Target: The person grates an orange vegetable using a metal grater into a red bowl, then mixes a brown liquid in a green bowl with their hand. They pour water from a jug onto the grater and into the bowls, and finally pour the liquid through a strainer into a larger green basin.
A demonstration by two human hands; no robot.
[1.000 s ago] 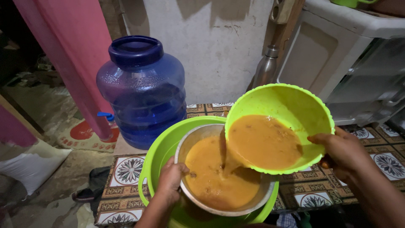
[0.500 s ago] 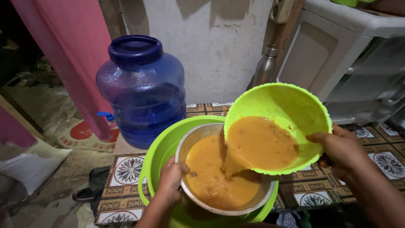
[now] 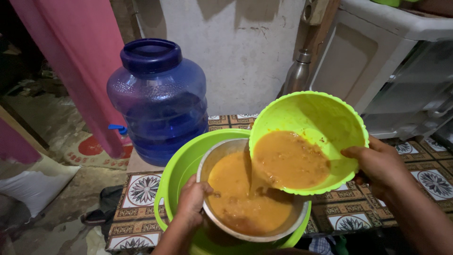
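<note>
My right hand (image 3: 377,163) grips the rim of a lime green plastic bowl (image 3: 325,118), tilted to the left. Orange-brown liquid (image 3: 288,158) runs from it in a stream into a metal bowl (image 3: 207,163) below. The metal bowl holds more of the same liquid (image 3: 245,203) and sits inside a larger green basin (image 3: 181,160). My left hand (image 3: 193,198) grips the metal bowl's near left rim, thumb at the liquid's edge.
A big blue water jug (image 3: 158,101) stands behind the basin on patterned floor tiles (image 3: 141,189). A steel bottle (image 3: 297,73) stands by the white wall. A pink curtain (image 3: 78,61) hangs at left, a white plastic cabinet (image 3: 396,61) at right.
The green bowl has tipped a little further and holds less liquid; the level in the metal bowl has risen. Both hands keep their grips.
</note>
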